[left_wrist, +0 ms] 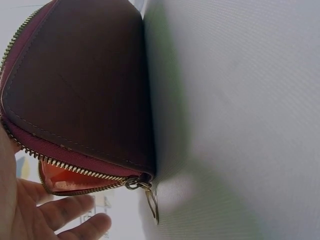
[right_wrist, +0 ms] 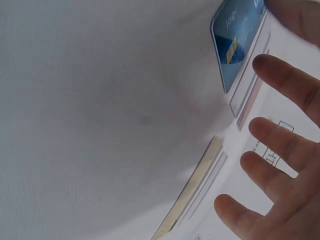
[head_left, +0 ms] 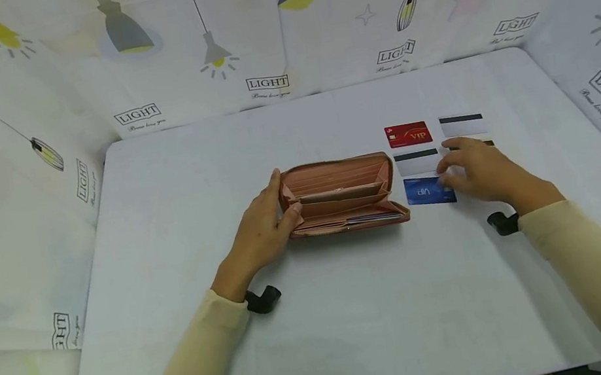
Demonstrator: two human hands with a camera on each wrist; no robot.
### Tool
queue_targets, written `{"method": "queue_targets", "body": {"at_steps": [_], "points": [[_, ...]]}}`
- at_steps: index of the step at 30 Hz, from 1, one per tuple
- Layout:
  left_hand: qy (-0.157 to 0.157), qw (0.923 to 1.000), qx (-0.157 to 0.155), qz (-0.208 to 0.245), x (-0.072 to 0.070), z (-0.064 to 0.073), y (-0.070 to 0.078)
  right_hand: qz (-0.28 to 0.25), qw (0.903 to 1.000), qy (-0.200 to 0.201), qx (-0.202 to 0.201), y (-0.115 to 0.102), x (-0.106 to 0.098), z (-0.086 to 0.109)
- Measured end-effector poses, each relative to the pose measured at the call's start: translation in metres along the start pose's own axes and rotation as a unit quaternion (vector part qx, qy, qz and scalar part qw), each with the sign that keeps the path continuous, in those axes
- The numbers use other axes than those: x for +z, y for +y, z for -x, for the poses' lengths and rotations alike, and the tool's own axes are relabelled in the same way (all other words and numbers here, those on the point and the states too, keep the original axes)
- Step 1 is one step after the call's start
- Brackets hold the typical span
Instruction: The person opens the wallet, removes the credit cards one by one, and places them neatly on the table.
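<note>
Five thin rectangular cards (head_left: 408, 135), red, blue, white and gold, lie handily right of the open brown leather-look zip wallet (head_left: 346, 212). The left grip (head_left: 260, 229) pinches its end, I'd say steadying the mouth; the right grip (head_left: 478, 166) spreads over the cards, holding none. White surface (head_left: 372, 328) leaves room nearside.

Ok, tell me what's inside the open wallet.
Inside the wallet are slots along the back wall, divided compartments, and thin edges, probably cards, in the front section towards the right. Anything tucked deeper is covered and cannot be seen.
</note>
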State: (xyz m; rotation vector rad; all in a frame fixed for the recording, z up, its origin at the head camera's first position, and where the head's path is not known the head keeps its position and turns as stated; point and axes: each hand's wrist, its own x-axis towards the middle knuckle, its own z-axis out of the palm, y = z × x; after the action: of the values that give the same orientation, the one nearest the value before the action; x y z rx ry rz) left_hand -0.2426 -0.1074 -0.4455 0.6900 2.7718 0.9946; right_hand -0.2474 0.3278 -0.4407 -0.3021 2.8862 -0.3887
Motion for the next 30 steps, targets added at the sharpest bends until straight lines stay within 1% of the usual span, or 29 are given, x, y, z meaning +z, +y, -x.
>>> {"method": "queue_targets", "body": {"at_steps": [4, 9, 18, 26, 30], "points": [[0.001, 1.0, 0.0, 0.001, 0.0, 0.001, 0.0, 0.019, 0.9995, -0.014, -0.019, -0.007, 0.003, -0.001], [-0.002, 1.0, -0.003, 0.005, -0.001, 0.001, 0.0, 0.032, 0.9989, -0.026, -0.023, -0.009, 0.005, -0.002], [0.002, 1.0, 0.0, 0.005, -0.003, 0.002, 0.0, 0.021, 0.9984, -0.037, -0.038, -0.011, 0.0, 0.0], [-0.001, 1.0, -0.001, 0.007, -0.002, 0.001, 0.0, 0.035, 0.9972, -0.052, -0.04, -0.01, -0.001, -0.001], [-0.004, 0.9999, 0.0, 0.01, -0.003, 0.001, 0.0, 0.017, 0.9983, -0.039, -0.04, -0.016, -0.006, 0.0]]}}
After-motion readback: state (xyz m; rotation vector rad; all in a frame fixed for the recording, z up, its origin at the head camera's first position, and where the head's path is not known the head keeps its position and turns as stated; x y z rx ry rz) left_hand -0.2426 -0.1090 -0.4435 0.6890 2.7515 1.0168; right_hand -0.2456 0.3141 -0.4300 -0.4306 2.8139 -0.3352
